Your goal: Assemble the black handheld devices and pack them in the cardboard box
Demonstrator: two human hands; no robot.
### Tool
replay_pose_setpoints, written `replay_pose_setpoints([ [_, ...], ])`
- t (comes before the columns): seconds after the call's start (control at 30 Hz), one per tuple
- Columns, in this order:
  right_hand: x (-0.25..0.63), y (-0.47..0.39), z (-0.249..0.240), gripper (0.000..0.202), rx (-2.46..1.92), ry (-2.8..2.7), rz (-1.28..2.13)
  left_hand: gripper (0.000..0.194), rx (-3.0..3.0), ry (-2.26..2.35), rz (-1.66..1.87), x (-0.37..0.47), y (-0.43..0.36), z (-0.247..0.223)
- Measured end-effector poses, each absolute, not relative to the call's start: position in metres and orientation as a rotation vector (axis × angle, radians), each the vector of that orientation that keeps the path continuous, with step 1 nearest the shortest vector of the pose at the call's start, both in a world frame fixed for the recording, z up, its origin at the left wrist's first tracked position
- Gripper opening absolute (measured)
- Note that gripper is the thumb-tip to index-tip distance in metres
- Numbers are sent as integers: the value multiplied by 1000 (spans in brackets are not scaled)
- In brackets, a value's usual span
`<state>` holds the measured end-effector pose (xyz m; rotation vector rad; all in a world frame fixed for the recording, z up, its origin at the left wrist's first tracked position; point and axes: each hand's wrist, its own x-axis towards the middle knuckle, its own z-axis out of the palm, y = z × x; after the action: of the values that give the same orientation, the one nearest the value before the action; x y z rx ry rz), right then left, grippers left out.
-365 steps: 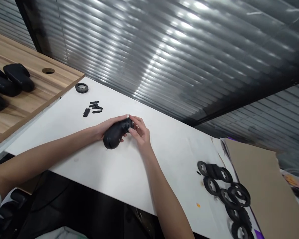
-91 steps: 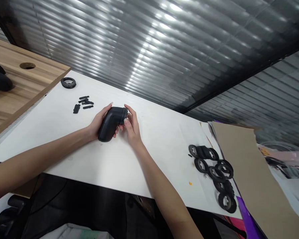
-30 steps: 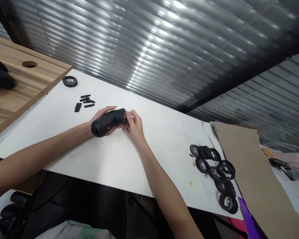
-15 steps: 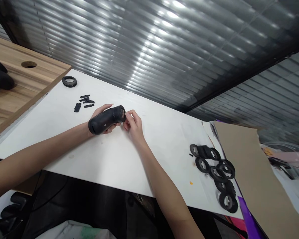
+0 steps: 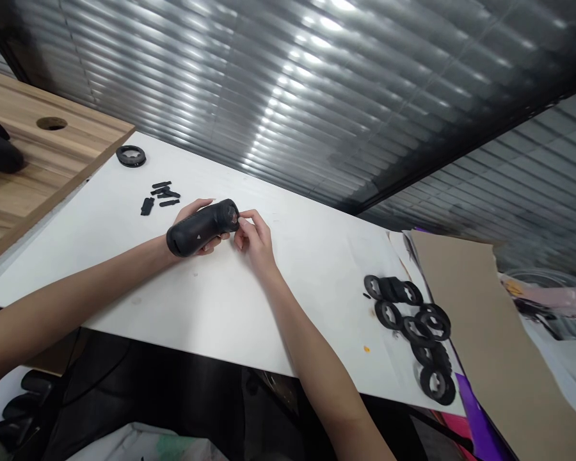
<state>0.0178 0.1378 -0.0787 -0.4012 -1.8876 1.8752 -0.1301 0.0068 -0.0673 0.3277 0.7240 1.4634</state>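
A black handheld device [image 5: 194,232] with a thick handle and a bent head is held above the white table. My left hand [image 5: 192,210] wraps round it from behind and below, its palm mostly hidden. A small white triangle marks the handle. The round end of the head faces right, with something coppery inside its opening. My right hand [image 5: 255,237] touches that end, thumb and forefinger pinched at the rim; whatever lies between the fingertips is too small to make out.
Small flat black pieces [image 5: 169,193] lie on the white table [image 5: 211,307] beyond my left hand. A black ring [image 5: 131,156] sits farther back. Several black rings [image 5: 416,331] cluster at the right, near brown cardboard [image 5: 480,320]. A wooden board [image 5: 96,128] borders the left.
The device's head has turned slightly, and its round opening looks a little different. Both hands stay at the device; the whole view has shifted slightly.
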Motion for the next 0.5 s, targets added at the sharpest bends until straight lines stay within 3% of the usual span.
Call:
replay_pose_setpoints([
  [0.3, 18, 138, -82, 33, -367, -1879, 1893, 58, 414, 712, 1446, -133, 8, -72],
  [0.5, 22, 141, -77, 68, -242, -1916, 2140, 54, 498, 851, 1382, -124, 6, -62],
])
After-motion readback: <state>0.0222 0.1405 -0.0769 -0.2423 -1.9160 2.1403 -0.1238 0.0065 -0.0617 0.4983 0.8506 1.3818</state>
